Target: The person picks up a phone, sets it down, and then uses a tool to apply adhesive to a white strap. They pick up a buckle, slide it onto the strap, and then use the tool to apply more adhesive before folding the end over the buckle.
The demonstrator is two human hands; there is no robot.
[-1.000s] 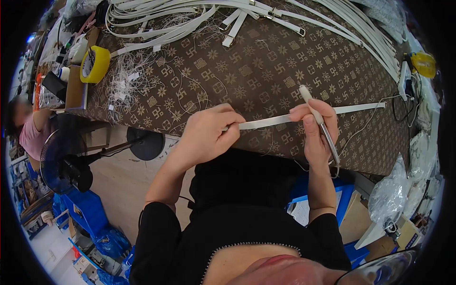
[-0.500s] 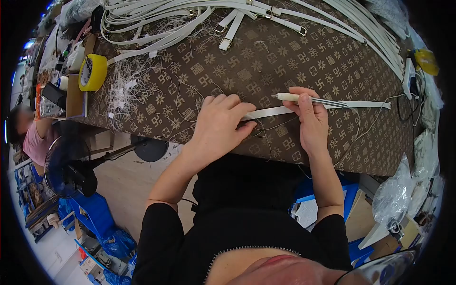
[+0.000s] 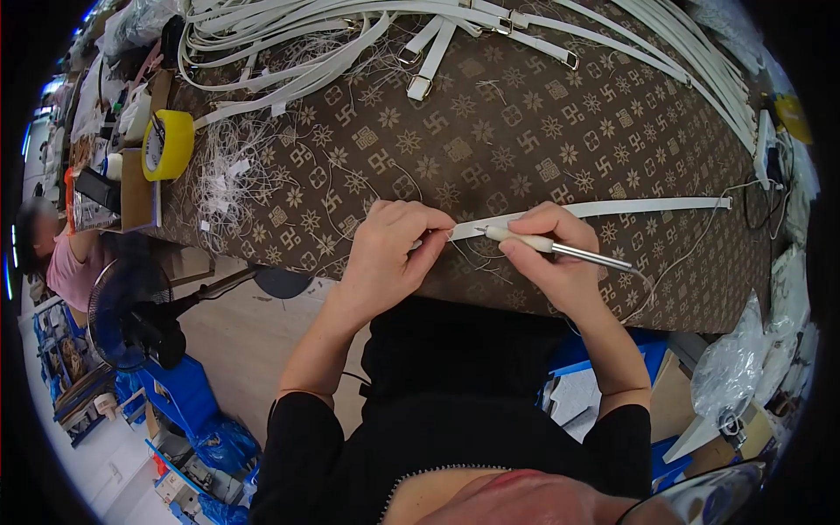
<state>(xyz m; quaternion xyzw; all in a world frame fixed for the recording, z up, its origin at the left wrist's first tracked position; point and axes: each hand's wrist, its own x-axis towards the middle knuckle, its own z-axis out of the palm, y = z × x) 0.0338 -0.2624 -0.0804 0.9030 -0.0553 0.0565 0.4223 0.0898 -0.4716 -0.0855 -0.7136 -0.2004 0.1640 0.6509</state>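
A white strap lies across the patterned brown cloth, with a small end piece at its far right. My left hand is closed in a pinch at the strap's left end, beside loose pale threads. Between the thumb and fingers of my right hand is a corded pen-shaped tool, with a cream grip and a silver barrel. Its fine tip points left and sits at the strap, just right of my left fingertips; whether it touches cannot be made out. A thin cord trails from its rear end.
Many white buckled straps lie along the back of the table. Thread scraps and a yellow tape roll are at the left. A fan stands below left, near another person. Plastic bags hang right.
My right hand has moved down and left, turning the tool so its tip comes close to my left fingers. My left fingers have closed into a pinch at the strap's end.
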